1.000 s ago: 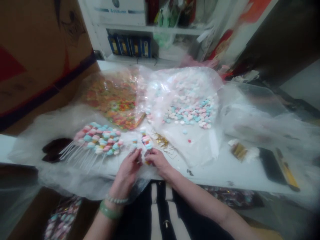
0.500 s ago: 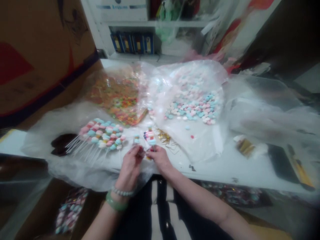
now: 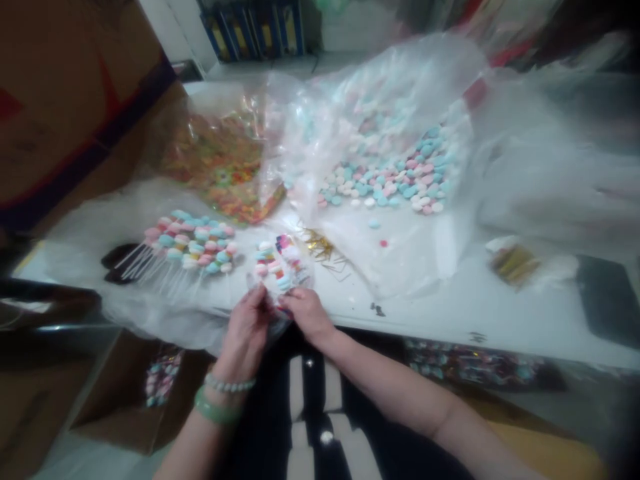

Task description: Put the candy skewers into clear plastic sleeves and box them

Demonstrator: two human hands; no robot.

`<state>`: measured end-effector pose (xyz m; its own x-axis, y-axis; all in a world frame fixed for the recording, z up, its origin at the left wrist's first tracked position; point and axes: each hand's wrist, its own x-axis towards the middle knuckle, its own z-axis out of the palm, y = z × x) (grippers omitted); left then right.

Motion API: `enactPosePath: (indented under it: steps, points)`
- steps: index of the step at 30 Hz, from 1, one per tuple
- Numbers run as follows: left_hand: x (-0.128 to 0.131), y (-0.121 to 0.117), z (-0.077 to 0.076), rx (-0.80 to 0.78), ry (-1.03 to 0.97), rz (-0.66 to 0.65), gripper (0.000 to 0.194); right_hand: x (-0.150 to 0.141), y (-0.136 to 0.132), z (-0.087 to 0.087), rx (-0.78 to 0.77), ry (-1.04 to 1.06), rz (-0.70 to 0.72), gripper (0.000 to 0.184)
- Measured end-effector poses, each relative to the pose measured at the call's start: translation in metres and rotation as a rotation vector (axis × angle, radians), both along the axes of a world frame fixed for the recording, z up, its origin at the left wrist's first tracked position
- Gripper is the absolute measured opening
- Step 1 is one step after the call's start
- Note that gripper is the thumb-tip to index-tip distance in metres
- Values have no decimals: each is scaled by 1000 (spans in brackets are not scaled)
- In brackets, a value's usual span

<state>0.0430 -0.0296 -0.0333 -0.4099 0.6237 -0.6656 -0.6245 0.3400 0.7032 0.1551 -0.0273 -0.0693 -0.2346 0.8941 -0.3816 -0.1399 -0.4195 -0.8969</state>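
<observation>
Close to the table's front edge, my left hand [image 3: 250,319] pinches the lower left of a clear printed candy bag [image 3: 281,267]. Across from it, my right hand [image 3: 309,312] grips the bag's lower right. Pink, white and blue marshmallow pieces show inside the bag, stacked as on skewers; their lower ends are hidden by my fingers. To the left lies a pile of marshmallow skewers [image 3: 193,243] with white sticks pointing toward me. Gold twist ties [image 3: 323,247] are scattered just beyond my right hand.
A big clear bag of loose marshmallows [image 3: 385,180] lies open at the back, beside a bag of orange and green gummies [image 3: 230,180]. A large cardboard box [image 3: 75,113] stands at left. Below the table, another box [image 3: 125,407] holds wrapped candy. A dark flat object [image 3: 607,300] lies at right.
The view has tilted down. The two stacks of marshmallows, apart before, now stand side by side in the bag between my hands.
</observation>
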Motion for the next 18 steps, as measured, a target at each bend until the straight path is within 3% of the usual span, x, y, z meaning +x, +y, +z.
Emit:
enactPosePath:
  steps: [6, 10, 18]
  points:
    - [8, -22, 2, -1, -2, -45, 22, -4, -7, -6, -18, -19, 66, 28]
    - [3, -31, 4, 25, 66, 16, 15, -7, -8, -1, 82, -83, 97, 21]
    - [-13, -37, 0, 76, 96, 65, 13, -20, -11, 9, 103, -101, 25, 20]
